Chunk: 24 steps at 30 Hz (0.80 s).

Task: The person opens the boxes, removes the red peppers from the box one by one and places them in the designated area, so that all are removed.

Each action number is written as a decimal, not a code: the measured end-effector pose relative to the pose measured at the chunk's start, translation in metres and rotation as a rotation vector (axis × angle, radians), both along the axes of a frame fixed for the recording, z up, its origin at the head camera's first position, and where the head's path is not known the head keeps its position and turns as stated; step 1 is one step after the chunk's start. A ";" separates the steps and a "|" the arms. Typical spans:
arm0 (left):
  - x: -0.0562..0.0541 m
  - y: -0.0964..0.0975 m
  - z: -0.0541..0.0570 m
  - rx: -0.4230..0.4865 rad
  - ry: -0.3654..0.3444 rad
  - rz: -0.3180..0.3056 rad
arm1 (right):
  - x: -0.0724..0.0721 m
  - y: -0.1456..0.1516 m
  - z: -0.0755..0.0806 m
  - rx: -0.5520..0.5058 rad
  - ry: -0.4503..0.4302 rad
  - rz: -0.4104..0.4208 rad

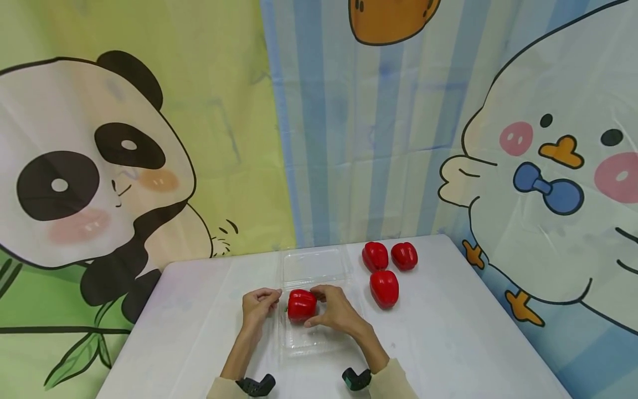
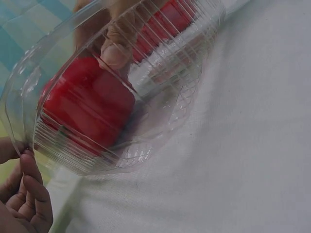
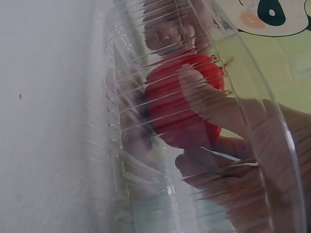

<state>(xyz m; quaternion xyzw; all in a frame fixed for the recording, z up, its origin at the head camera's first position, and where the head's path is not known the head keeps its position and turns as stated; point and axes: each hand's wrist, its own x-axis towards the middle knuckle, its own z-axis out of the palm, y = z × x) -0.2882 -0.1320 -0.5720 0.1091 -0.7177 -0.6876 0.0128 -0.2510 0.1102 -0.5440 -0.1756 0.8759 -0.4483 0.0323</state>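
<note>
A red bell pepper (image 1: pixel 301 305) lies on its side in the near half of a clear plastic clamshell box (image 1: pixel 311 348), its stem end toward the left. My right hand (image 1: pixel 336 310) holds the pepper's right end, the thumb (image 3: pixel 193 85) on its near side and the fingers around the far side. At the box's left rim, my left hand (image 1: pixel 260 306) pinches the plastic edge between thumb and fingertips. Through the ribbed wall in the left wrist view, the pepper (image 2: pixel 90 104) shows beside the right thumb (image 2: pixel 115 54).
Three more red bell peppers stand right of the box: one nearer (image 1: pixel 384 289), and two behind it, left (image 1: pixel 375 256) and right (image 1: pixel 404 256). The box's lid (image 1: pixel 315 266) lies opened toward the back of the white table (image 1: pixel 448 332). Printed curtains hang behind the table.
</note>
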 end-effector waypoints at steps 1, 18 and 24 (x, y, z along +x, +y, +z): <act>0.000 0.000 0.000 0.001 0.001 0.000 | -0.001 -0.001 0.000 0.004 0.004 0.000; 0.006 0.004 0.000 0.009 0.036 0.016 | -0.002 -0.006 -0.007 0.005 0.050 0.001; 0.004 0.003 0.000 0.009 0.032 0.011 | -0.003 -0.007 -0.007 -0.016 0.048 -0.005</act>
